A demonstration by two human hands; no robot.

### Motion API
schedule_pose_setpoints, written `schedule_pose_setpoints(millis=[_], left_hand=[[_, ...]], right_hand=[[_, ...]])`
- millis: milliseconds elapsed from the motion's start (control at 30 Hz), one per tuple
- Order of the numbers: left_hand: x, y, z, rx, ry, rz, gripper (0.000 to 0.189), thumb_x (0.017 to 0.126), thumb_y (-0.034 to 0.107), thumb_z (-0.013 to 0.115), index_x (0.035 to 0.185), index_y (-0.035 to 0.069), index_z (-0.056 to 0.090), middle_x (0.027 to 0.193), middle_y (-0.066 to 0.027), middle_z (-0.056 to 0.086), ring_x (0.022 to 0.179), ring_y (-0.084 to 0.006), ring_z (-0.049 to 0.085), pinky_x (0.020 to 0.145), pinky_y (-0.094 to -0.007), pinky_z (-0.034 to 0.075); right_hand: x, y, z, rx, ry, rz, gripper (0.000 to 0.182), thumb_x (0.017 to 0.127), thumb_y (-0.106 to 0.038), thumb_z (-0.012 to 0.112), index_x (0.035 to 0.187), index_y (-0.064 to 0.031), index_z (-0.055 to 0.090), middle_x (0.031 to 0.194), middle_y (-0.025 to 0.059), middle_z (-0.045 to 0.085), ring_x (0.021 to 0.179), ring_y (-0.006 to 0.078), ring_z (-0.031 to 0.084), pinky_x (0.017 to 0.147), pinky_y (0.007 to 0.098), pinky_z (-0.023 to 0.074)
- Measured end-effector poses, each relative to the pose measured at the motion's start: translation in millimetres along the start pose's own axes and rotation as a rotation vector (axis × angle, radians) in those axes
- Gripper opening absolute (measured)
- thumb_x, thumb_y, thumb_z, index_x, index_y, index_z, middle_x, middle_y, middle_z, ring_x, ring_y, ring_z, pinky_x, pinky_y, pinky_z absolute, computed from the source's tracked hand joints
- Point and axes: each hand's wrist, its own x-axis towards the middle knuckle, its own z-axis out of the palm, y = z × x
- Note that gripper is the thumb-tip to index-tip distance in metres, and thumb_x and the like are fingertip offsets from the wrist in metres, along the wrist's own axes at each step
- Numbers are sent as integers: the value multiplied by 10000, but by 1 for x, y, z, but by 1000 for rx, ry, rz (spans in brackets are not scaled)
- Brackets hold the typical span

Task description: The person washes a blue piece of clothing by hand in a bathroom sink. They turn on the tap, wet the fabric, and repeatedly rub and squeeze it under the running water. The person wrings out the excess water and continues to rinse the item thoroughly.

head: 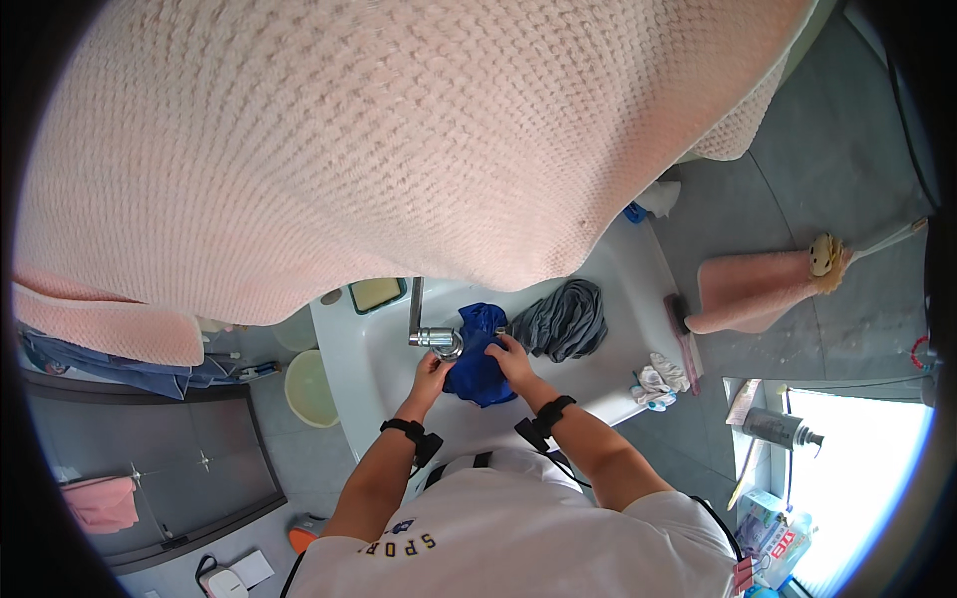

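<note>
A wet-looking blue cloth or garment lies in the white sink, under and beside the chrome faucet. My left hand is at the cloth's left edge, just below the faucet head, which hides part of its fingers. My right hand holds the cloth's upper right part between thumb and fingers. A bundled grey garment rests in the sink to the right of the blue cloth. Whether water is running cannot be told.
A pink towel hangs over the sink's far side. A soap dish stands on the left rim; a brush and white gloves lie at the right. A pale green basin is left of the sink.
</note>
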Motion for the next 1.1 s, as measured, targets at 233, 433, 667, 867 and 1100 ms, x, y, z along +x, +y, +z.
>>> schedule_pose_setpoints(millis=[233,433,667,867,1100], left_hand=[[-21,28,26,-518,120,-368,345,910,268,521,1221,136,451,1066,-29,556,939,-169,537,810,-318,448],[-3,-5,13,-641,23,-584,351,944,368,397,1170,119,497,1036,-45,585,954,-191,559,854,-344,454],[-5,19,52,-824,5,-449,346,942,340,393,1145,87,513,1060,-69,596,974,-214,577,873,-376,459],[-1,23,42,-683,138,-623,272,931,255,400,1104,94,534,1039,-89,606,914,-230,600,804,-388,484],[-4,29,30,-548,233,-516,172,926,191,474,1060,109,545,909,-48,594,797,-156,596,678,-320,501]], right_hand=[[-8,-19,16,280,105,155,561,732,-183,653,1237,-36,458,1150,135,524,974,201,541,806,340,472],[-20,5,61,-474,33,-183,513,743,-295,633,1126,2,466,1021,218,577,932,344,581,802,401,464],[5,-13,66,-832,288,-291,388,765,-336,627,997,-28,582,946,229,607,825,367,609,683,461,496],[-15,24,94,-792,131,-317,418,793,-357,582,1006,2,609,935,268,612,858,410,607,764,459,490],[25,-13,29,-783,165,-197,467,830,-405,575,982,35,612,919,243,633,897,385,604,772,426,478]])
